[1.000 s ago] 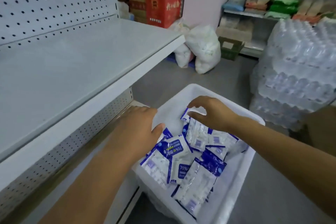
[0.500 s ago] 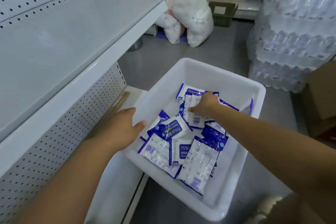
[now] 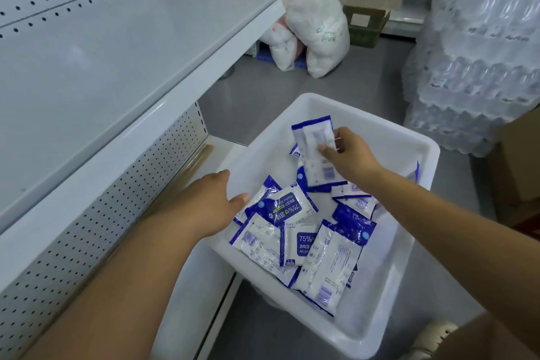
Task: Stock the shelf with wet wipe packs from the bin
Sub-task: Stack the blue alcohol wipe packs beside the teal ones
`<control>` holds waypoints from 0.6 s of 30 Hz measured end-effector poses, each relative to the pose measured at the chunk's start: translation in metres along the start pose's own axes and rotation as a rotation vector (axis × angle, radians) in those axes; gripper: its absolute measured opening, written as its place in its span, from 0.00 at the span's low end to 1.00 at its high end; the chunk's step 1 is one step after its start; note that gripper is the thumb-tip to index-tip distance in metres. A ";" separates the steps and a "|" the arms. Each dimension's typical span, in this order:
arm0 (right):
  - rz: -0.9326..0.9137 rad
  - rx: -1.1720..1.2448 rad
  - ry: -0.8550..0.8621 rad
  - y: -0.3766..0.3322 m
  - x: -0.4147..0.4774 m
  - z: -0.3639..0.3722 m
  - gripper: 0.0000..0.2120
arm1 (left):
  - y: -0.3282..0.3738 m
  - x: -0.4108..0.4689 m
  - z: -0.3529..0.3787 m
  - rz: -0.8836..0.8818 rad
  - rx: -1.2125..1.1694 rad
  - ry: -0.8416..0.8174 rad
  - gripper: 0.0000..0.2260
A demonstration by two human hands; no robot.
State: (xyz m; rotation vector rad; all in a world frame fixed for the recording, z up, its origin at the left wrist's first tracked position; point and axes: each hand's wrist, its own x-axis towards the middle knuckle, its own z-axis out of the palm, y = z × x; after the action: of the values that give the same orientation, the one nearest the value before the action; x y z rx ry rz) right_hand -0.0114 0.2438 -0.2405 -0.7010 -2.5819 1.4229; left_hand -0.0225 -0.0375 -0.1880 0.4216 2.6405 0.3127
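The right hand pinches one wet wipe pack above the bin; the left hand hangs relaxed, holding nothing, at the bin's left rim

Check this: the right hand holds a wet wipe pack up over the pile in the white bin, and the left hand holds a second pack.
Wrong on the left hand: the head view shows it open by the left rim of the white bin, holding nothing. The right hand does hold a wet wipe pack over the pile.

Soft even light, wide-angle edge warp
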 end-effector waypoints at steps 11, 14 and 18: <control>0.198 -0.063 -0.337 -0.004 -0.032 0.045 0.24 | 0.003 -0.014 0.001 0.008 0.059 -0.012 0.35; 0.233 -0.040 -0.370 -0.003 -0.032 0.038 0.23 | 0.000 -0.018 0.002 0.017 0.047 -0.011 0.35; 0.240 -0.049 -0.341 0.004 -0.034 0.037 0.24 | -0.003 -0.024 0.001 0.014 0.037 0.002 0.34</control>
State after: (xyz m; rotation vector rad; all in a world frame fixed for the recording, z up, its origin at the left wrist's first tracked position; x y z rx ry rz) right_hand 0.0083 0.2016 -0.2601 -0.8688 -2.8761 1.6853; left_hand -0.0025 -0.0480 -0.1806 0.4526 2.6500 0.2694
